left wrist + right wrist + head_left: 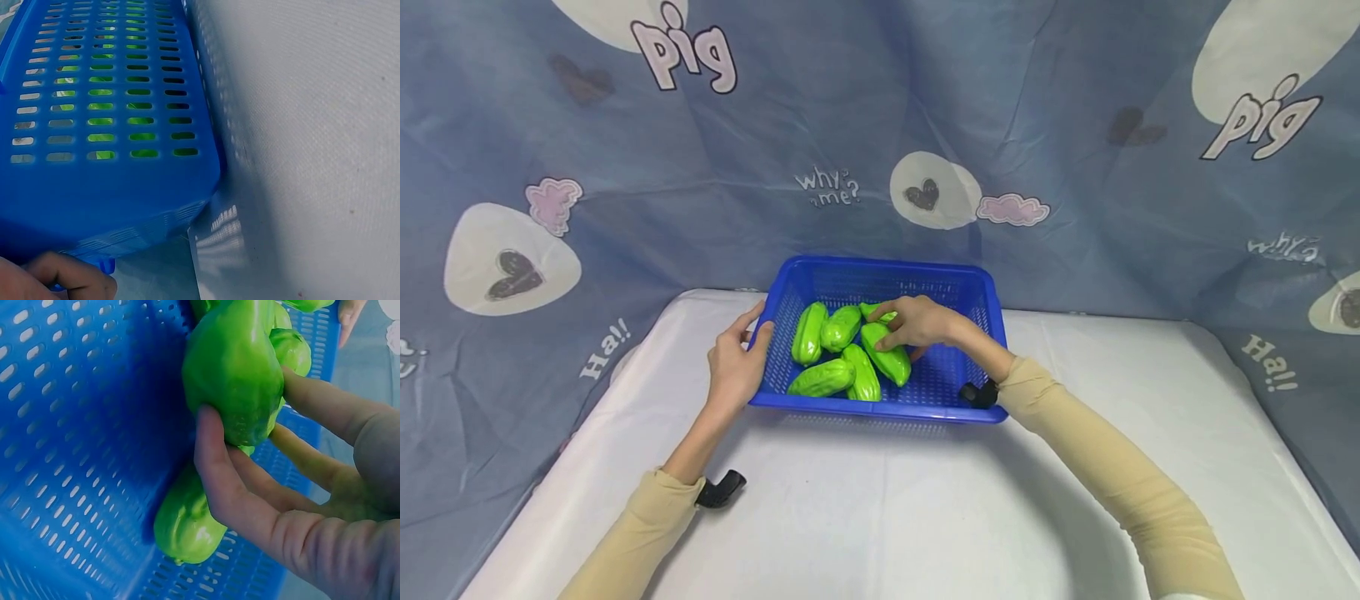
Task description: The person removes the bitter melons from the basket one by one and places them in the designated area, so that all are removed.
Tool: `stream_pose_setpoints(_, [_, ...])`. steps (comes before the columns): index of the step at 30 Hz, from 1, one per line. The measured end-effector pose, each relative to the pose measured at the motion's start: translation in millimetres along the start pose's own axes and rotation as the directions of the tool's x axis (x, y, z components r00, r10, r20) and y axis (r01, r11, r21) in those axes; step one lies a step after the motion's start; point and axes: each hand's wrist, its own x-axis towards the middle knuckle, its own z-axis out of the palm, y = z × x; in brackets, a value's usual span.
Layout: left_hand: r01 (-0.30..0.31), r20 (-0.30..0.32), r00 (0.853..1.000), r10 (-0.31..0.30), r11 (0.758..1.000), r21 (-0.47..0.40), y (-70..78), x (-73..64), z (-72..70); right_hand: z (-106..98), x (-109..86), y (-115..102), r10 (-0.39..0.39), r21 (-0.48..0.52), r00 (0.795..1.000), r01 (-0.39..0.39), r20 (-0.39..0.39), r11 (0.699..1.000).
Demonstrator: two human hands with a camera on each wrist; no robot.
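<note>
A blue perforated plastic basket (880, 410) on the white table holds several glossy, bright green, ribbed gourd-like vegetables. My left hand (735, 367) grips its left rim, thumb on the top edge and fingers outside; curled fingers (75, 278) show at the basket's corner in the left wrist view. Inside the basket, my right hand (921, 321) holds one green vegetable (891, 360) between thumb and fingers. Seen close in the right wrist view, fingertips press both sides of that vegetable (234, 369). A second vegetable (190, 519) lies beyond the fingers, partly hidden by them.
More green vegetables (822, 379) lie in the basket's left half. The white-covered table (880, 500) extends in front and to both sides. A blue-grey printed cloth (865, 125) hangs behind the basket. Black wrist mounts (721, 490) stick out from both sleeves.
</note>
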Motion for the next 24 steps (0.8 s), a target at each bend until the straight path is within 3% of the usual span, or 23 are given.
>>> stream_pose_setpoints(24, [0.024,-0.011,1.000,-0.023,0.999,0.022,2.1,-0.7,0.9,-12,-15.4,-2,-0.043,-0.003,0.999,0.043,-0.022,0.999])
